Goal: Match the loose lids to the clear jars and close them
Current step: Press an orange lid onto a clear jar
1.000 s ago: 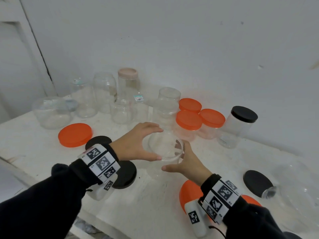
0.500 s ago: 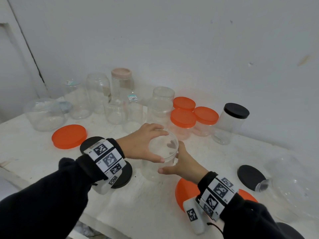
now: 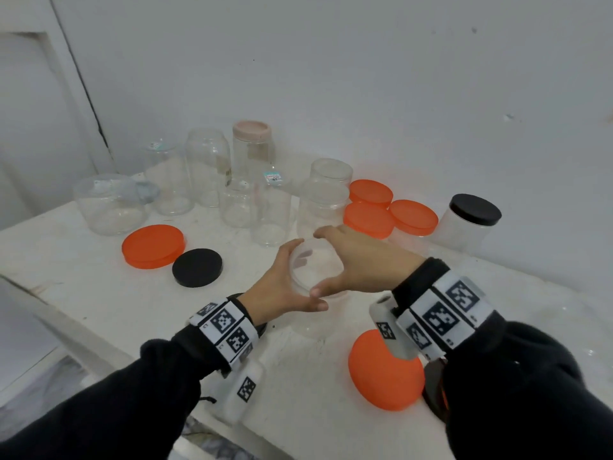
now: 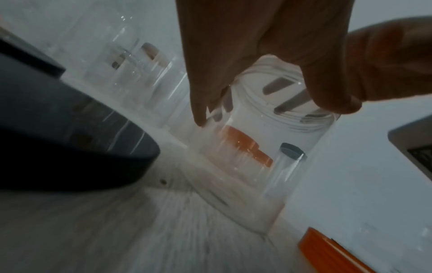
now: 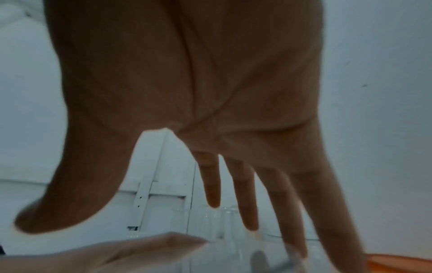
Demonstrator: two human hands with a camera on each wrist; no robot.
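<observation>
the white counter [image 3: 99, 293] carries a row of clear jars across the upper middle of the frame, and at centre a clear jar [image 3: 315, 313] stands with a clear lid [image 3: 315, 268] on its mouth. both the left hand [image 3: 282, 287] and right hand [image 3: 361, 260] curl a loose grip round that lid's rim. this looks like the closing step; next it likely needs twisting until snug.
</observation>
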